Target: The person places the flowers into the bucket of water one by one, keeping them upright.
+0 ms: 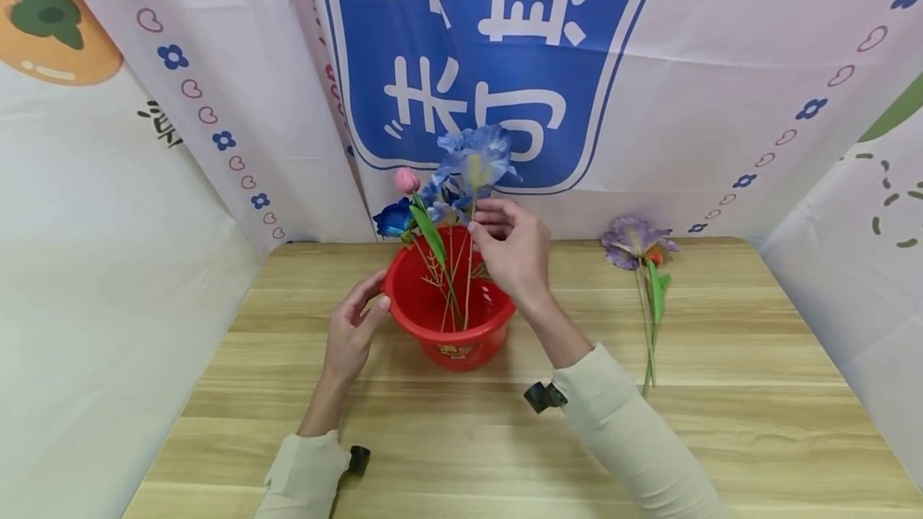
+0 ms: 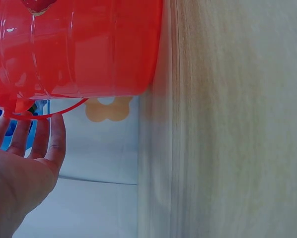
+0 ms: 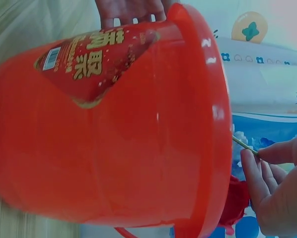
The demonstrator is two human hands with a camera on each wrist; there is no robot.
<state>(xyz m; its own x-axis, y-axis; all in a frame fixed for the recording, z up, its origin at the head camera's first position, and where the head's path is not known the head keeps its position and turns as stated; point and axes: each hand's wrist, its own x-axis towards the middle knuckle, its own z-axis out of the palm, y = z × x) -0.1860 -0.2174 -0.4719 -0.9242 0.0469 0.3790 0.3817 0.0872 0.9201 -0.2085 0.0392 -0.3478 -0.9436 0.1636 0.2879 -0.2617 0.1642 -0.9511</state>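
Observation:
A red bucket (image 1: 453, 343) stands on the wooden table with several artificial flowers in it. My right hand (image 1: 513, 251) pinches the stem (image 3: 245, 145) of a large light-blue flower (image 1: 477, 157) between thumb and fingers, above the rim. My left hand (image 1: 352, 331) touches the bucket's left side near the rim; its fingers (image 2: 58, 131) are extended against the bucket and its thin red handle (image 2: 71, 107). Also in the bucket are a pink bud (image 1: 407, 180) and a dark-blue rose (image 1: 394, 218). Past the rim in the right wrist view shows a red flower (image 3: 235, 201).
On the table's right side lie a purple flower (image 1: 634, 240) and an orange one (image 1: 654, 255), their green stems toward the front. Behind the table (image 1: 721, 327) hangs a white cloth with a large blue sign (image 1: 606, 30). A black wrist camera (image 1: 544, 397) sits by the right cuff.

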